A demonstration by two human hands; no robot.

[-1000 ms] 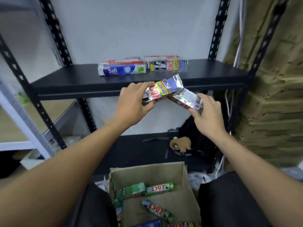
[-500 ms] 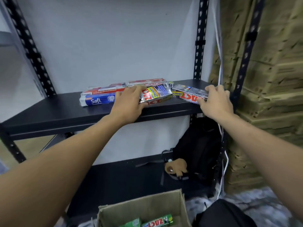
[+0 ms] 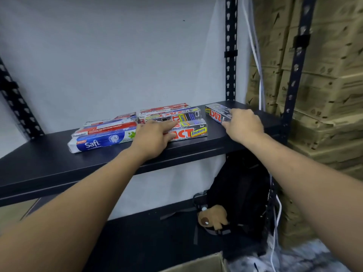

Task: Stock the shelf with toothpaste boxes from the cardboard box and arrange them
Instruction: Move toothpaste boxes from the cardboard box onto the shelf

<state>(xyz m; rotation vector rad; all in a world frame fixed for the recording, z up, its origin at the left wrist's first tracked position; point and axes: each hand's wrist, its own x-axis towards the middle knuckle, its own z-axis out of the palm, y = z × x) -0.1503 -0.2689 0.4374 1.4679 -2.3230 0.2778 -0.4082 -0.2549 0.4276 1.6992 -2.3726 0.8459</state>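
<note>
Head-height view down onto a black metal shelf (image 3: 49, 163) against a pale wall.

Towards the left of the shelf, a blue and white Safi toothpaste box (image 3: 98, 142) lying flat along the front. Just behind it, touching, red and white toothpaste boxes (image 3: 110, 126).

Left hand (image 3: 153, 138) relaxed, fingers straight, palm down. Forefinger and thumb resting on the left end of a silver Zact Smokers box (image 3: 192, 131), flat beside the Safi box. Behind that, a second Zact box (image 3: 188, 114) and a red box (image 3: 167, 107) at the back, all packed close together.

Further right, right hand (image 3: 243, 124) grasping the near end of a lone Zact box (image 3: 216, 112), fingers curled over its top, thumb against its near side. Box flat on the shelf, angled, apart from the others.

Behind it, a slotted black upright (image 3: 230, 55), then a white cable (image 3: 259, 75) and stacked brown cartons (image 3: 324, 85).

On the lower shelf, a black backpack (image 3: 241, 189) with a brown plush toy (image 3: 212, 217). At the bottom edge, one corner of the cardboard box (image 3: 202, 264), contents out of sight.
</note>
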